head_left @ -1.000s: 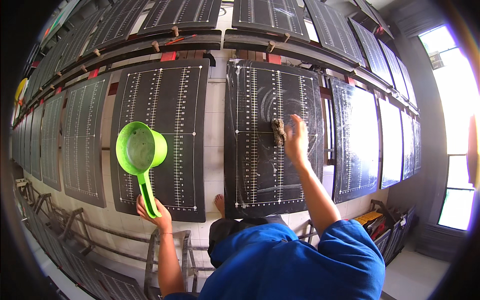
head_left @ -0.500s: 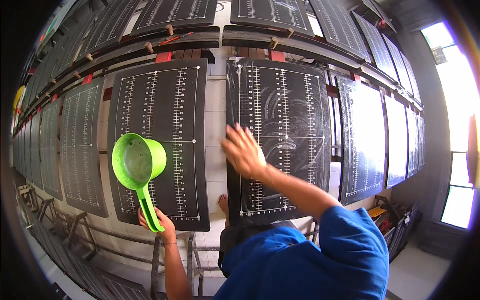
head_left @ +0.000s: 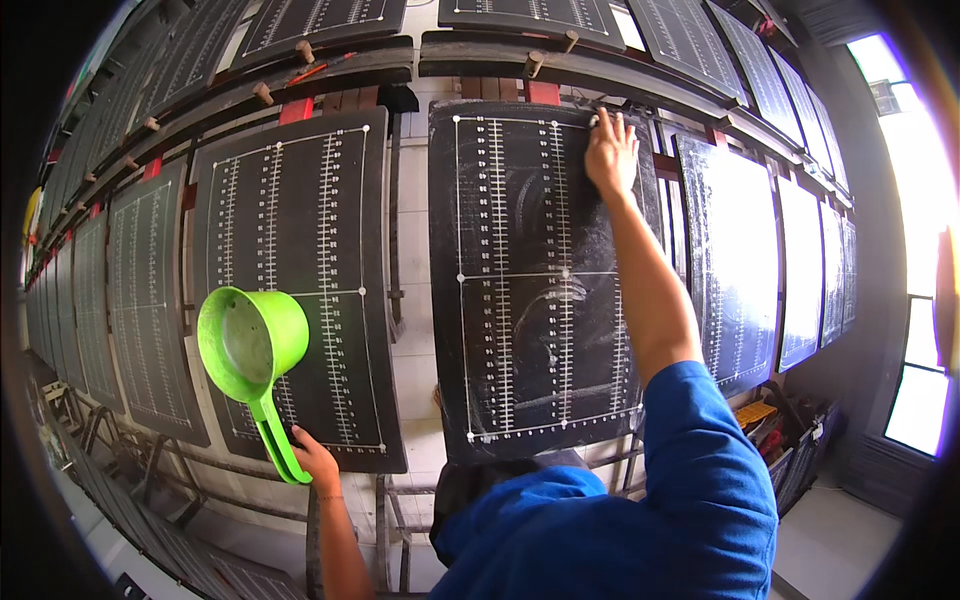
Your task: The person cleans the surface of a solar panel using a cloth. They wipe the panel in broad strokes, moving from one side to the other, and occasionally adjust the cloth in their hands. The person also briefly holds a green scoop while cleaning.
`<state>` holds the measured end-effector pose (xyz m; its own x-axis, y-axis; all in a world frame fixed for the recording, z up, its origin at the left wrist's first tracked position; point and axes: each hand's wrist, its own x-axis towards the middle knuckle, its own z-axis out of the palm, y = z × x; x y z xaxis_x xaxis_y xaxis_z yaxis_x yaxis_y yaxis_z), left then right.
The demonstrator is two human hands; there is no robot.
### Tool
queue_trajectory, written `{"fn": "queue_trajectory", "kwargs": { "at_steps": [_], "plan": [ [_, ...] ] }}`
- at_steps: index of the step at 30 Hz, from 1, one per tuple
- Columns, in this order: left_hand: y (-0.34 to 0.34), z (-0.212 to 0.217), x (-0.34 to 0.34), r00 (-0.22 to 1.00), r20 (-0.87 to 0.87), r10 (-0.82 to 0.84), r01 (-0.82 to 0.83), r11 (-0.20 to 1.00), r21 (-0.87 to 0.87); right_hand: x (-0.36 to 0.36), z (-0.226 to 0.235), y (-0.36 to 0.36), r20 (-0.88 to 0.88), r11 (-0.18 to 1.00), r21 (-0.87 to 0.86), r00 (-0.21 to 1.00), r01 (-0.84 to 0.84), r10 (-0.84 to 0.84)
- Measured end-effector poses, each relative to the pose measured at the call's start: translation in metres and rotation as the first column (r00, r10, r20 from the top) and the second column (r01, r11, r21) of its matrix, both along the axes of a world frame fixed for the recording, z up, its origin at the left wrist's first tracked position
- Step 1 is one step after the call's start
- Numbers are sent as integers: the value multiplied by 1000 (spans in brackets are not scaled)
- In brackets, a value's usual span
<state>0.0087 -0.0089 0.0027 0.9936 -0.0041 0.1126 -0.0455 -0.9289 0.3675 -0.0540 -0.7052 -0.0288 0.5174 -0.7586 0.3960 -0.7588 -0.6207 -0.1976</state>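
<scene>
My left hand (head_left: 316, 464) grips the lower end of the handle of a bright green plastic dipper (head_left: 285, 328). Its round cup tilts so that I see a greyish inside; whether it contains liquid I cannot tell. The dipper hangs over a black board (head_left: 345, 400) marked with white ruled lines and numbered scales. My right hand (head_left: 612, 155) lies with fingers stretched out at the far right corner of a second such board (head_left: 525, 350), which has wet-looking, whitish smears. A small white spot shows beside those fingertips.
More black marked boards (head_left: 150, 300) stand in rows on both sides and beyond; those at right (head_left: 735, 270) reflect window glare. A dark rail (head_left: 480, 60) with wooden pegs (head_left: 534, 64) runs across the far side. Metal frames (head_left: 400, 520) stand near me, and a crate (head_left: 800, 455) sits at right.
My right hand has swept from the board's left edge to its far right corner, the arm now stretched out. My left hand and the dipper have shifted slightly in view.
</scene>
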Motion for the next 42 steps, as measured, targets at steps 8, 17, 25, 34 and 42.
{"fn": "queue_trajectory", "kwargs": {
  "at_steps": [8,17,25,34,42],
  "plan": [
    [16,-5,-7,998,-53,15,-17,1000,-25,-78,66,316,-86,671,477,730,-567,678],
    [-15,2,4,1000,-1,-28,28,993,-112,133,24,135,89,907,-20,903,-421,421],
    [39,-30,-7,997,79,-23,27,998,-51,-109,53,393,-87,584,517,640,-626,763],
    [2,-9,2,999,-7,-43,42,995,-85,148,20,150,108,922,-39,915,-386,388],
    [41,-35,-7,988,142,-62,70,996,-52,-106,64,381,-128,669,482,710,-566,693]
  ]
}}
